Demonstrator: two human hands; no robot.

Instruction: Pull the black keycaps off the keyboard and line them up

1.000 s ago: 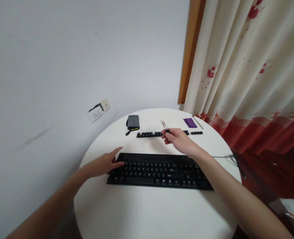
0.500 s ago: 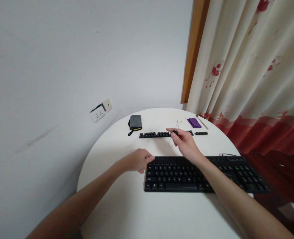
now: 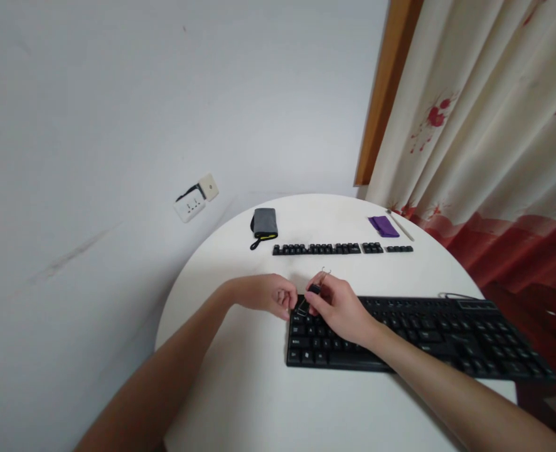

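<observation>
A black keyboard [image 3: 376,361] lies across the front of the white round table. At its upper left corner, my left hand [image 3: 273,296] has its fingers curled and its fingertips against the keyboard's left edge. My right hand [image 3: 339,311] pinches a wire keycap puller [image 3: 315,289] by its black middle piece. The puller's lower wire loop is over the keys near the upper left corner, while its two hooked wire ends point up. Whether the loop touches a key I cannot tell.
Beyond the keyboard runs a row of loose black keycaps [image 3: 322,249]. Behind it sit a grey pouch [image 3: 265,221] with a black loop, a folded purple cloth [image 3: 384,226] and a thin pale brush-like stick [image 3: 403,227]. A wall socket [image 3: 190,204] is at the left.
My right hand has brought the keycap puller from above the keycap row down and left to the keyboard's upper left corner. My left hand's fingers have curled more. The view has shifted slightly.
</observation>
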